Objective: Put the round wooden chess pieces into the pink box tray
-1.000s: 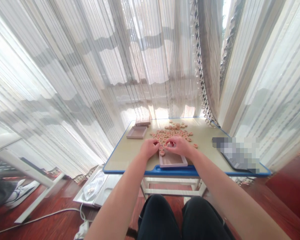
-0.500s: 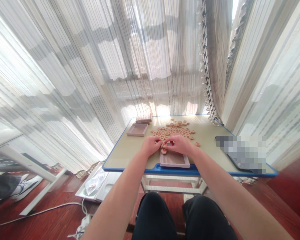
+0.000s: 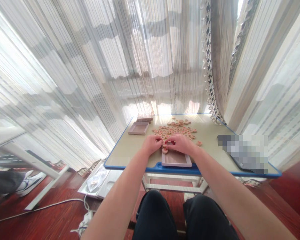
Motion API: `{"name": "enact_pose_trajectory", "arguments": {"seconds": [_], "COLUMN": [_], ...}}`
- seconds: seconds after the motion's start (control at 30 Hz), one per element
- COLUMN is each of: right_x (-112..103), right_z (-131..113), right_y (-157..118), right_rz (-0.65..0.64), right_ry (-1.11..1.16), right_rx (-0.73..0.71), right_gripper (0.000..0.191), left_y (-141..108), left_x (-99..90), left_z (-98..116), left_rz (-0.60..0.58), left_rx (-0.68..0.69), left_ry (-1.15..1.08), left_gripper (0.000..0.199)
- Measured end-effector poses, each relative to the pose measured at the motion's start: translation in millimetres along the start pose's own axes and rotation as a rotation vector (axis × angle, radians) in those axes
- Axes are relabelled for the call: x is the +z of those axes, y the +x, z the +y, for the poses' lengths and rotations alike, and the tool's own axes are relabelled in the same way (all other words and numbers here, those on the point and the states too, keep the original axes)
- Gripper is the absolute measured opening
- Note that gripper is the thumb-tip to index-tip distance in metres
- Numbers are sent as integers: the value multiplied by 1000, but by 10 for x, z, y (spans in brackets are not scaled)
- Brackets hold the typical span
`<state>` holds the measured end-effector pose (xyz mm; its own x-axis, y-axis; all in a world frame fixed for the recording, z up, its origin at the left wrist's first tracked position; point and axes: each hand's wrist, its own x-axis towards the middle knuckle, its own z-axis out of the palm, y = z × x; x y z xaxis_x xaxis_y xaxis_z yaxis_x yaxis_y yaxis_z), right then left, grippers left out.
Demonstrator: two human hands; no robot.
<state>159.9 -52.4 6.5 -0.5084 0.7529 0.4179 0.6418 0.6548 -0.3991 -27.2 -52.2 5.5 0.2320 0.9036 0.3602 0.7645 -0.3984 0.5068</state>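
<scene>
Curtain (image 3: 145, 60) bhd tbl (image 3: 130, 146), 2nd tray (image 3: 138, 128) L; R hand (image 3: 180, 142) part-hides near tray (image 3: 177, 160).

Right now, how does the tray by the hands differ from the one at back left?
The near tray sits at the front edge of the table; the far tray lies toward the back left corner. The near tray has round pieces at its left side, while the far tray shows none. The right hand partly covers the near tray; no hand covers the far tray. Both are shallow, open-topped and pale.
</scene>
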Motion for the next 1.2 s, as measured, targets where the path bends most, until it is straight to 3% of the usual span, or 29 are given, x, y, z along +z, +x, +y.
{"name": "enact_pose_trajectory", "arguments": {"seconds": [0.87,1.2], "right_x": [-28,-60], "right_z": [-1,-17], "right_y": [-4,-10], "right_rz": [26,14], "right_ry": [34,21], "right_rx": [0,25], "right_gripper": [29,22], "left_y": [-1,6], "left_x": [-5,-8], "left_z": [-2,4], "left_rz": [7,-7], "left_rx": [9,2], "left_ry": [-4,18], "left_gripper": [22,23]}}
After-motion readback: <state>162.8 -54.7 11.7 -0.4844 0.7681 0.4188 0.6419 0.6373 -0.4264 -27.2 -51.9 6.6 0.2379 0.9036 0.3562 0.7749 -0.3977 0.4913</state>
